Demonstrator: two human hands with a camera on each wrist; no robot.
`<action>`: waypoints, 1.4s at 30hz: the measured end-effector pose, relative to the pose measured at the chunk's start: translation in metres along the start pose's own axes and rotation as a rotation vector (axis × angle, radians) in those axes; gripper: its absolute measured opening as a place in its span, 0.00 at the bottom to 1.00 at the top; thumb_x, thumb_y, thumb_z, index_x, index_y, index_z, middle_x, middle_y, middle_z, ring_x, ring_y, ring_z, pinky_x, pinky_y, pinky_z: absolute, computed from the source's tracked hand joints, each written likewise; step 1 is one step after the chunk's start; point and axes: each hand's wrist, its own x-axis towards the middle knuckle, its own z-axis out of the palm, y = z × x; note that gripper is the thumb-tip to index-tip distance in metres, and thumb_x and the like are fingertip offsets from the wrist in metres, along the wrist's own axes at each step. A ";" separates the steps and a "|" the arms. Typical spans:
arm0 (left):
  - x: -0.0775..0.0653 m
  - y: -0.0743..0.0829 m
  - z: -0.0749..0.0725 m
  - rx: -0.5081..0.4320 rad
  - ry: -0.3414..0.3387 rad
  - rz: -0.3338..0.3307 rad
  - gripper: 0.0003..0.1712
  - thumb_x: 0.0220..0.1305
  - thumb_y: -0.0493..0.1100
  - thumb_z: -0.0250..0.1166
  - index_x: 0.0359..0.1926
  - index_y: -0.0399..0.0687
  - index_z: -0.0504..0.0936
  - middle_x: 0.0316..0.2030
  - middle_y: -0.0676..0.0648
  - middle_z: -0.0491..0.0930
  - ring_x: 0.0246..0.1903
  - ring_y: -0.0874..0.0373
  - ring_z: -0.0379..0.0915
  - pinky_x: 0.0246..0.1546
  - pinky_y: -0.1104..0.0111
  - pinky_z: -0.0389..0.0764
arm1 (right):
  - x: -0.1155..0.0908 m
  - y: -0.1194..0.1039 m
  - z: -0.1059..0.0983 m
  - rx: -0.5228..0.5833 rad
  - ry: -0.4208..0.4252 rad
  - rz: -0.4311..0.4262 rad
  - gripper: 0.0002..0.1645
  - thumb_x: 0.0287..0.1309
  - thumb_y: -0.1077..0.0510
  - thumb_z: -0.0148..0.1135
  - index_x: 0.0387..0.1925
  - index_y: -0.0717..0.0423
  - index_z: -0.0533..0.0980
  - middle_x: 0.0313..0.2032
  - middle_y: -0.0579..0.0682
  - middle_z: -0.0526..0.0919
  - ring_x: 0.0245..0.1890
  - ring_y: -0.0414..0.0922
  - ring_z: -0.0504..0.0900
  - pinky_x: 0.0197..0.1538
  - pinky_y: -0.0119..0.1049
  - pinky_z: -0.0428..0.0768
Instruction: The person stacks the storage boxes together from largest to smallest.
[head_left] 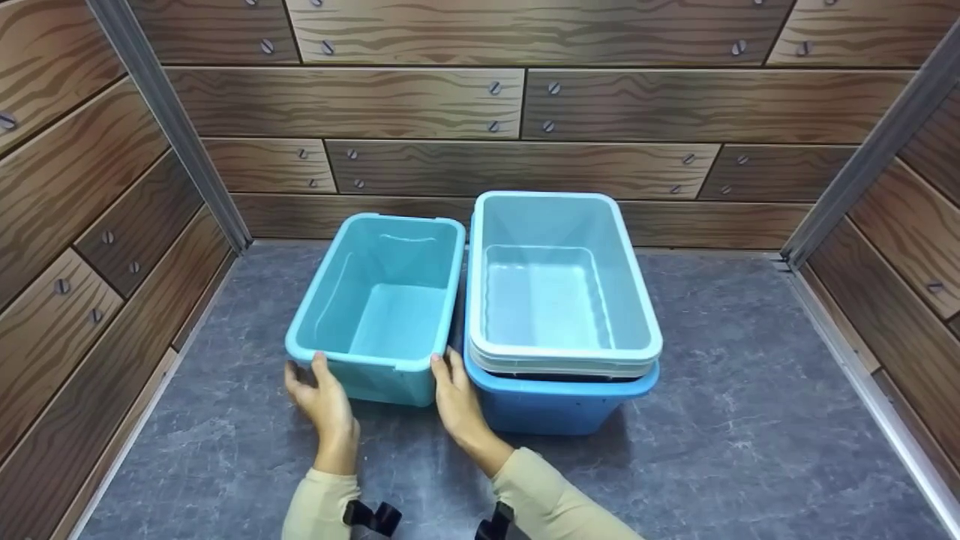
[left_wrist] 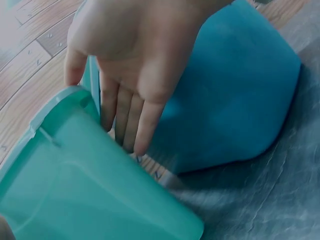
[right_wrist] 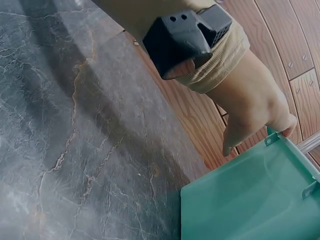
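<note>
A teal plastic bin [head_left: 382, 384] stands upright at centre left, its inside bare. At its near left corner is my left hand [head_left: 328, 409], thumb on the rim and fingers spread along the outside. My right hand [head_left: 459, 405] is at the near right corner with its thumb at the rim. In the left wrist view the right hand [left_wrist: 135, 65] has its fingers straight, pointing down beside the bin's side wall. The right wrist view shows the left hand [right_wrist: 257, 102] at the bin's corner, fingers loosely extended.
A blue bin [head_left: 555, 409] stands close to the teal bin's right, with pale, nearly white bins [head_left: 566, 352] nested in it. The grey marbled floor [head_left: 750, 390] is bounded by wood-patterned walls [head_left: 600, 105] at the back and both sides.
</note>
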 end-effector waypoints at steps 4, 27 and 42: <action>0.008 0.003 -0.001 -0.011 -0.002 0.016 0.35 0.74 0.44 0.45 0.75 0.41 0.43 0.76 0.39 0.46 0.76 0.51 0.44 0.78 0.65 0.50 | 0.001 -0.001 0.001 0.006 0.003 0.012 0.37 0.73 0.43 0.39 0.73 0.61 0.52 0.73 0.64 0.57 0.73 0.60 0.57 0.75 0.57 0.58; 0.071 0.037 -0.030 0.134 -0.433 -0.089 0.30 0.72 0.40 0.40 0.72 0.34 0.54 0.74 0.38 0.53 0.74 0.50 0.53 0.76 0.63 0.58 | 0.007 -0.006 0.010 0.141 0.093 -0.076 0.34 0.73 0.52 0.41 0.73 0.63 0.49 0.72 0.67 0.55 0.74 0.61 0.56 0.74 0.55 0.61; 0.073 0.042 -0.033 0.191 -0.396 -0.076 0.28 0.67 0.37 0.46 0.68 0.32 0.64 0.49 0.56 0.76 0.44 0.76 0.74 0.49 0.84 0.76 | 0.009 -0.004 0.011 0.147 0.131 -0.102 0.32 0.74 0.53 0.39 0.74 0.59 0.50 0.74 0.64 0.51 0.74 0.61 0.54 0.75 0.55 0.57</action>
